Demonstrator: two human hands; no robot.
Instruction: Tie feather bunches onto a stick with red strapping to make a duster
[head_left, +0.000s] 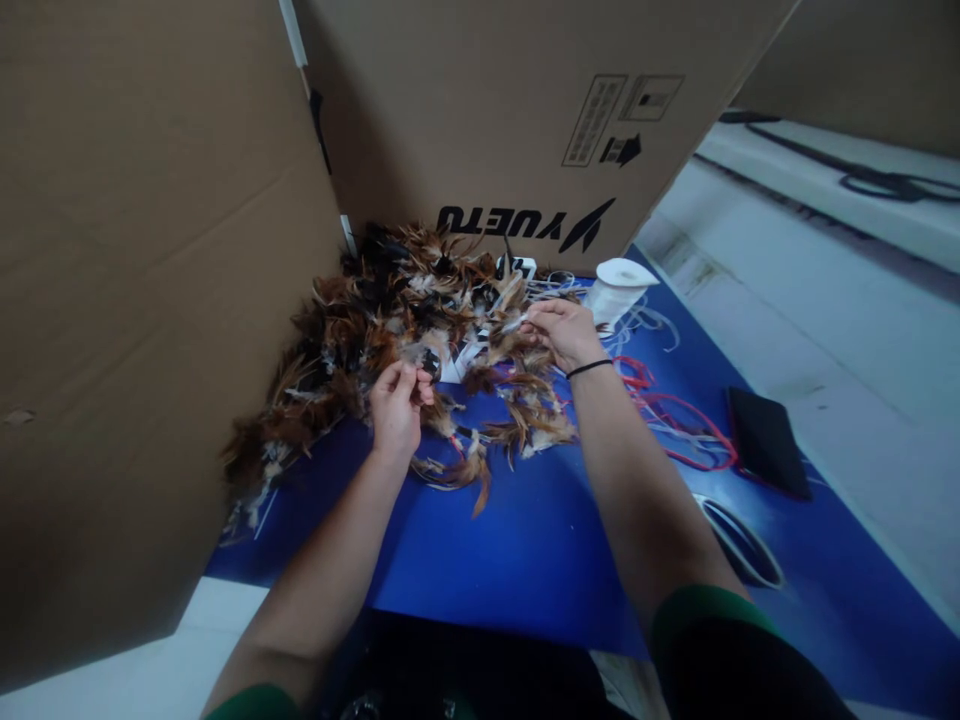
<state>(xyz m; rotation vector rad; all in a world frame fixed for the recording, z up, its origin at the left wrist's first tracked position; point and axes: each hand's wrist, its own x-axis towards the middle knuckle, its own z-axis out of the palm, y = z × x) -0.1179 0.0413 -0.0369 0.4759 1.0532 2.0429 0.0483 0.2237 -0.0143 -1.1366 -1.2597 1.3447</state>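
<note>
Over a blue tabletop (pixel 517 560) my left hand (pixel 396 408) is closed in a pinch, thumb against fingers. Wispy feather fluff and a small dark piece show at its fingertips, but what it grips is too blurred to tell. To the right, my right hand (pixel 564 332), with a black band on the wrist, pinches a pale feather (pixel 514 324). Behind and left of both hands spreads a large heap of brown, black and white feathers (pixel 337 350). A few feather bunches (pixel 529 425) lie in front of the heap, between my forearms.
Cardboard walls stand at the left (pixel 150 300) and back (pixel 465 120). Beside my right hand are a white ribbon spool (pixel 619 290) and tangled red cord (pixel 694 405). Farther right lie a black phone-like slab (pixel 766 440) and a roll of tape (pixel 739 540).
</note>
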